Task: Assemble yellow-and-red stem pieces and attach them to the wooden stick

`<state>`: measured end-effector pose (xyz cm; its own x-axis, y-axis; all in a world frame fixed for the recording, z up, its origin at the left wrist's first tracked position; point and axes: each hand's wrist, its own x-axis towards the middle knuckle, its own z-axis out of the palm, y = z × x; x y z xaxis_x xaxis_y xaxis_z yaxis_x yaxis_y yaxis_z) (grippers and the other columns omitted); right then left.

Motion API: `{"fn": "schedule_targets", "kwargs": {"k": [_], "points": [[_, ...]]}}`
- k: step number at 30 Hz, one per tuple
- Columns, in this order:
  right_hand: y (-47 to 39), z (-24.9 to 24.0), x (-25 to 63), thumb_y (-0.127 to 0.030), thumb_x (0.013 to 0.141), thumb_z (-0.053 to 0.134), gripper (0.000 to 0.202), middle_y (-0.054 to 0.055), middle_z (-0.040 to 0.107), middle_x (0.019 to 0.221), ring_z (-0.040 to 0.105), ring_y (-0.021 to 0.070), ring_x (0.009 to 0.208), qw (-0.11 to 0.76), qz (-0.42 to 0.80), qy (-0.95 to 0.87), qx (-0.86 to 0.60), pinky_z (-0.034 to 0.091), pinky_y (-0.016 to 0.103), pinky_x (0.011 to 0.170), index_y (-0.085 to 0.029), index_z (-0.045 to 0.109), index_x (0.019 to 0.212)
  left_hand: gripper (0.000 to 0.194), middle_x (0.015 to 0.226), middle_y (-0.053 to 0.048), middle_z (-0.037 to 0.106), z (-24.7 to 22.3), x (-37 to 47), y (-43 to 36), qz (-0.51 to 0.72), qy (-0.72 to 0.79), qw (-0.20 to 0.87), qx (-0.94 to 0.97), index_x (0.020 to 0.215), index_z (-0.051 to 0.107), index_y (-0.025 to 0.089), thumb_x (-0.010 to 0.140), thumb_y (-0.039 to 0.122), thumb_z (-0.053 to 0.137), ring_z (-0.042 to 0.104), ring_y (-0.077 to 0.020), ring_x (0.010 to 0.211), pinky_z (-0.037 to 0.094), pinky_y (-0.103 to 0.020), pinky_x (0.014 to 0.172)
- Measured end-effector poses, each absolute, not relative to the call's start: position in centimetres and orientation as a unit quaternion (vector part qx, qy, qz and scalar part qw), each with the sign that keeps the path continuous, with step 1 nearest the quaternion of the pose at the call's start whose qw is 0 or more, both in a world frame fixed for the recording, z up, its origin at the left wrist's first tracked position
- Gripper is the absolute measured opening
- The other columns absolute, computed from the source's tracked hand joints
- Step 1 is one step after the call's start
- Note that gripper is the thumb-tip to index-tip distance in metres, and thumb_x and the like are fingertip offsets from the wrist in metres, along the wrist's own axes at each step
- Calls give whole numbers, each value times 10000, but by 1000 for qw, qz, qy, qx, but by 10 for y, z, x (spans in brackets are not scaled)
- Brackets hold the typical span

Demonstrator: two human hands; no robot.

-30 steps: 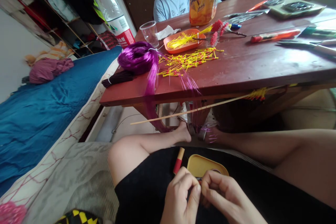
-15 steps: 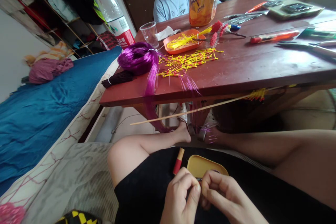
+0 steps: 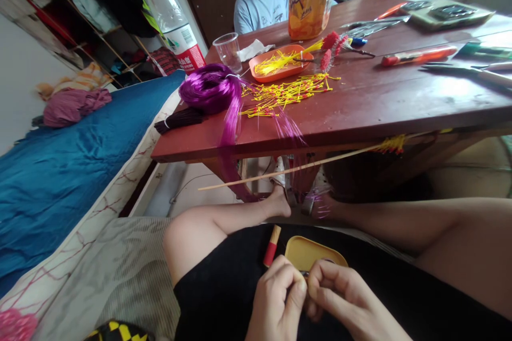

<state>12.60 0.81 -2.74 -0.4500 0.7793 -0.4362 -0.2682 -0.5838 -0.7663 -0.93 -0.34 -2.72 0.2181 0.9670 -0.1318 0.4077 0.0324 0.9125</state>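
My left hand (image 3: 282,290) and my right hand (image 3: 340,293) meet above my lap, thumbs and forefingers pinched close together. Whatever lies between the fingertips is too small and too hidden to name. Just beyond them a shallow yellow tray (image 3: 306,250) rests on the black cloth (image 3: 228,272) over my lap, its near side covered by my hands. Left of the tray lies a short red and tan stick-like piece (image 3: 272,246), close to my left knuckles.
A dark red table (image 3: 360,101) stands ahead, bearing a purple fibre bundle (image 3: 212,88), yellow red-tipped strands (image 3: 288,90), an orange tray (image 3: 276,75), bottles and pliers (image 3: 460,69). A thin stick (image 3: 288,168) juts below its edge. A person (image 3: 260,8) sits opposite.
Almost nothing differs. Both hands stay pinched together in the same place, with only a very slight shift of the fingers.
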Motion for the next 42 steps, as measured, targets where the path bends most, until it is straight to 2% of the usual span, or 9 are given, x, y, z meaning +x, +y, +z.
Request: {"fn": "schedule_targets", "kwargs": {"k": [17,20,23,25,27,29,31,36,42], "points": [[6,-31,128,-545,687,610,412,-4,510,575,467,110,549,334,802,-312,-384,386,235,561,-166,459,629,324,647,6,416,-26,-8,-4,301,560,500,588,602,435,182,876,349,396,429,-122,592,319,-234,571],[7,-36,133,-553,738,534,394,-17,491,574,428,101,510,290,781,-370,-412,333,209,484,-172,459,671,326,643,7,417,-27,-11,-2,317,564,518,559,600,437,182,868,365,407,422,-130,608,317,-237,582],[11,-52,137,-426,858,400,306,-18,507,576,451,113,522,244,655,-523,-488,322,215,494,-179,468,692,314,650,12,405,-31,-20,0,322,597,527,512,614,432,186,859,381,419,394,-135,623,309,-240,598],[13,-66,134,-275,889,360,235,3,583,625,537,140,598,152,519,-644,-541,362,228,558,-175,520,749,311,641,18,387,-35,-28,2,320,621,529,481,619,427,189,852,395,427,367,-136,619,296,-241,591],[15,-78,126,-153,853,405,177,32,662,716,613,177,696,33,411,-716,-564,393,245,611,-171,581,840,308,633,21,379,-40,-35,2,320,636,523,468,625,437,189,849,401,429,349,-138,616,284,-243,587],[14,-88,115,-70,789,462,206,67,696,812,651,216,758,-37,362,-744,-560,414,255,622,-164,629,864,302,628,22,382,-44,-41,2,321,642,516,467,634,452,189,852,396,425,342,-139,615,279,-246,590],[11,-94,105,-16,752,469,247,104,700,869,670,239,748,-62,350,-757,-549,426,255,594,-147,661,835,297,621,23,383,-47,-43,1,322,645,512,466,639,456,189,854,392,423,338,-138,610,274,-247,589],[3,-104,89,92,739,391,374,173,695,866,681,269,751,-115,314,-778,-531,458,276,576,-87,679,896,317,593,30,360,-52,-43,0,319,643,515,467,617,450,187,846,405,427,317,-132,581,257,-247,561],[-2,-114,80,83,737,418,331,186,690,835,679,263,754,-121,312,-779,-530,468,292,602,-90,691,809,318,570,39,345,-57,-44,-3,333,638,524,456,625,468,183,835,421,445,298,-123,556,241,-244,537]]}}
